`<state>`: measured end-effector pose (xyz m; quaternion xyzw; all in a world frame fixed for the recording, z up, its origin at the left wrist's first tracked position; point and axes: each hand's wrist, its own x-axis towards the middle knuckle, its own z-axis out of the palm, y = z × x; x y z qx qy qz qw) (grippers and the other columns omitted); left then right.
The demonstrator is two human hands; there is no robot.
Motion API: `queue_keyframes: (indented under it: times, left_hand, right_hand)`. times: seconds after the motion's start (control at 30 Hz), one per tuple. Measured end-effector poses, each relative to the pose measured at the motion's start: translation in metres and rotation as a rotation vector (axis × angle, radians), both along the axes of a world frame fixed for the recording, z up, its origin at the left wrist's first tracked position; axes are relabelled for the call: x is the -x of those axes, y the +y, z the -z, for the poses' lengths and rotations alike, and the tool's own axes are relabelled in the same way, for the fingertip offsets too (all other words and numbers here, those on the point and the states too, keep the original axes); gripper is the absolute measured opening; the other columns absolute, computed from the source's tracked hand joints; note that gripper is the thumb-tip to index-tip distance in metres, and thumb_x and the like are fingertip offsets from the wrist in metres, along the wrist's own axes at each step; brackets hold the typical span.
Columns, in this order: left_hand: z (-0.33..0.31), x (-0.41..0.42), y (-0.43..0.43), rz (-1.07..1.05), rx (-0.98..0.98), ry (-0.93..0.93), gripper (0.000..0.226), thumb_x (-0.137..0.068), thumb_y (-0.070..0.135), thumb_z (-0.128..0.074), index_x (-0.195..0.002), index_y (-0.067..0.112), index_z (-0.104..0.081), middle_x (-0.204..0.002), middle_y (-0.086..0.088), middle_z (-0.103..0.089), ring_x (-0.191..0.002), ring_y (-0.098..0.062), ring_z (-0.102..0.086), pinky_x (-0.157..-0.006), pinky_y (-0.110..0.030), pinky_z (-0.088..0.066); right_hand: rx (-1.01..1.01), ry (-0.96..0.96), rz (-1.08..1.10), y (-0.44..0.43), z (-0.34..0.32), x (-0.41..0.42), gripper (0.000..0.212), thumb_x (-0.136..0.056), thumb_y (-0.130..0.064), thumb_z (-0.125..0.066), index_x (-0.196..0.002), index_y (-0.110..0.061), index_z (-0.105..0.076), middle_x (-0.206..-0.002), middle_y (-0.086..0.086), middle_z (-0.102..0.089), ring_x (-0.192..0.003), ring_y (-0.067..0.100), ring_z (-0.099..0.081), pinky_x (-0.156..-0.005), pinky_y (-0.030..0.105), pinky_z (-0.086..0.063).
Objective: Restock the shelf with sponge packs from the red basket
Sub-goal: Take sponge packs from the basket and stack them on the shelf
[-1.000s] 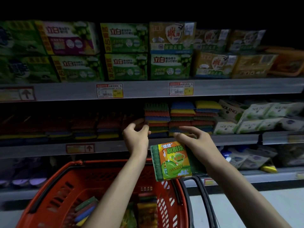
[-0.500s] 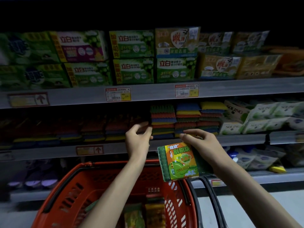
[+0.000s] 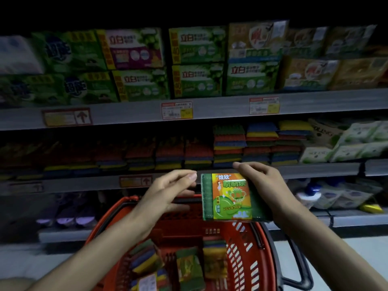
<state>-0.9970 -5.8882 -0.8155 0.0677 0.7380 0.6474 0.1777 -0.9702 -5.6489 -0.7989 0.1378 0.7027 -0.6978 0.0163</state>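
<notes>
Right hand [image 3: 262, 185] grips the sponge pack [image 3: 227, 196] above the red basket [image 3: 100, 232], left hand [image 3: 168, 192] loose and empty beside it; advise laying the pack flat on the shelf [image 3: 315, 170], label outward.

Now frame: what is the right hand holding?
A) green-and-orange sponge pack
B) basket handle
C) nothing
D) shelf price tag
A: the right hand grips the green-and-orange sponge pack above the red basket; the left hand is open beside it.
</notes>
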Motion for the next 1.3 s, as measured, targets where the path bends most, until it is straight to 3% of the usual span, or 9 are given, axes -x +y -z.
queue_keyframes:
  times: [0.17,0.33,0.43,0.53,0.6,0.7,1.0,1.1,1.3]
  left_hand:
    - [0.013,-0.017,-0.01,0.085,-0.06,-0.171,0.065,-0.065,0.067,-0.081,-0.125,0.048,-0.063,-0.125,0.007,-0.073,-0.12,-0.019,-0.067,-0.107,-0.053,-0.047]
    - [0.013,-0.012,-0.019,-0.051,-0.182,-0.256,0.065,-0.065,0.038,-0.09,-0.125,0.03,-0.067,-0.118,-0.009,-0.076,-0.11,-0.03,-0.072,-0.105,-0.053,-0.051]
    - [0.007,-0.005,-0.027,-0.139,-0.212,-0.244,0.056,-0.071,0.029,-0.089,-0.122,0.022,-0.069,-0.113,-0.01,-0.077,-0.104,-0.028,-0.074,-0.096,-0.046,-0.056]
    - [0.007,0.001,-0.029,-0.258,-0.194,-0.177,0.06,-0.064,0.04,-0.092,-0.118,0.022,-0.071,-0.11,-0.008,-0.078,-0.103,-0.024,-0.075,-0.095,-0.043,-0.056]
    - [0.012,0.006,-0.03,-0.363,-0.205,-0.142,0.068,-0.059,0.047,-0.094,-0.115,0.019,-0.071,-0.11,-0.008,-0.077,-0.104,-0.024,-0.074,-0.098,-0.045,-0.055]
    - [0.016,0.011,-0.027,-0.439,-0.29,-0.123,0.076,-0.059,0.047,-0.094,-0.119,0.012,-0.065,-0.116,-0.011,-0.075,-0.104,-0.022,-0.073,-0.09,-0.039,-0.056]
    - [0.016,-0.019,-0.006,-0.5,-0.196,-0.017,0.058,-0.073,0.055,-0.075,-0.124,0.033,-0.057,-0.125,0.007,-0.062,-0.11,-0.005,-0.065,-0.094,-0.041,-0.059]
    - [0.019,-0.028,0.002,-0.48,-0.153,0.041,0.038,-0.083,0.045,-0.074,-0.117,0.033,-0.062,-0.115,0.007,-0.067,-0.098,0.0,-0.069,-0.09,-0.038,-0.061]
    - [0.022,-0.036,0.012,-0.437,-0.113,0.159,0.021,-0.092,0.032,-0.07,-0.112,0.035,-0.067,-0.102,0.031,-0.071,-0.099,0.007,-0.069,-0.087,-0.018,-0.058]
  right_hand:
    - [0.068,-0.048,-0.037,-0.033,0.007,-0.004,0.033,-0.09,-0.044,-0.07,-0.104,-0.015,-0.076,-0.094,0.014,-0.079,-0.086,0.033,-0.077,-0.078,0.043,-0.061]
    - [0.136,0.003,-0.084,-0.051,0.011,-0.009,0.03,-0.097,-0.044,-0.056,-0.106,-0.024,-0.077,-0.11,0.011,-0.076,-0.099,0.03,-0.075,-0.095,0.053,-0.057]
    - [0.138,0.013,-0.181,-0.051,0.011,-0.009,0.021,-0.093,-0.03,-0.06,-0.108,-0.027,-0.074,-0.113,0.009,-0.075,-0.101,0.03,-0.074,-0.088,0.053,-0.058]
    - [0.1,0.009,-0.229,-0.052,0.015,-0.008,0.026,-0.089,-0.017,-0.065,-0.11,-0.029,-0.073,-0.115,0.01,-0.073,-0.106,0.036,-0.071,-0.091,0.06,-0.055]
    - [0.033,0.021,-0.226,-0.053,0.018,-0.009,0.025,-0.088,-0.025,-0.075,-0.111,-0.035,-0.074,-0.116,0.008,-0.072,-0.109,0.032,-0.071,-0.097,0.063,-0.053]
    - [0.042,0.041,-0.182,-0.056,0.021,-0.01,0.025,-0.083,-0.033,-0.077,-0.108,-0.036,-0.074,-0.11,0.0,-0.076,-0.106,0.022,-0.073,-0.099,0.053,-0.055]
    - [0.277,0.038,0.058,-0.055,0.028,0.003,0.028,-0.092,-0.019,-0.072,-0.116,-0.01,-0.062,-0.114,0.015,-0.075,-0.102,0.032,-0.075,-0.098,0.048,-0.057]
    - [0.252,0.072,0.086,-0.057,0.031,0.008,0.024,-0.091,-0.023,-0.075,-0.11,-0.016,-0.064,-0.113,0.013,-0.075,-0.106,0.031,-0.073,-0.098,0.049,-0.057]
    - [0.017,0.257,0.148,-0.07,0.033,0.006,0.016,-0.091,-0.04,-0.073,-0.104,-0.034,-0.067,-0.108,-0.002,-0.074,-0.11,0.017,-0.069,-0.094,0.046,-0.058]
